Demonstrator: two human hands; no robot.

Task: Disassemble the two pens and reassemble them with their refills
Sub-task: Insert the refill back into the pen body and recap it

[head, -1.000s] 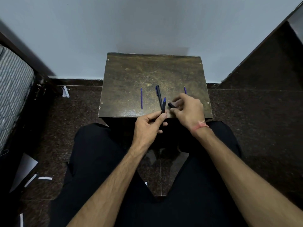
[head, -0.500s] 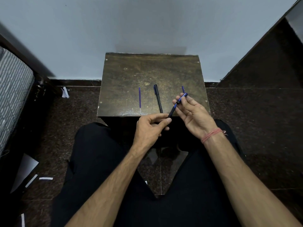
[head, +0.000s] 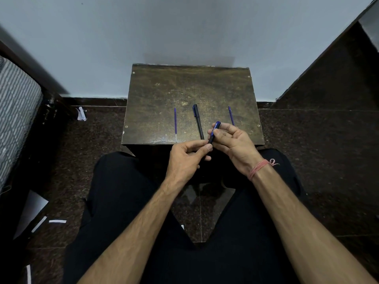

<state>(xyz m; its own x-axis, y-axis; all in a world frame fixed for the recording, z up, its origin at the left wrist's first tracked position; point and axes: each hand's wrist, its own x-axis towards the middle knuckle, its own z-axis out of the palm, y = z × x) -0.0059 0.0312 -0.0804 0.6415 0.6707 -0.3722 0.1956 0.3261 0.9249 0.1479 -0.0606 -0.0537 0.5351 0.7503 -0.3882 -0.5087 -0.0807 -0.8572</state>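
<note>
A small brown table stands against the wall. A blue and black pen is held above the table's front edge, tilted with its blue end pointing away. My left hand pinches its lower black end and my right hand grips its upper part. A second black pen lies on the table just left of my hands. One thin blue refill lies further left. Another blue refill lies on the right, its near end hidden behind my right hand.
My knees in black trousers sit close under the table's front edge. Dark stone floor surrounds the table, with paper scraps at the left. A striped mattress is at the far left and a dark panel at the right.
Both hands rose from the table's front edge with the pen between them. My right hand turned palm up, then closed its fingers around the pen's upper part.
</note>
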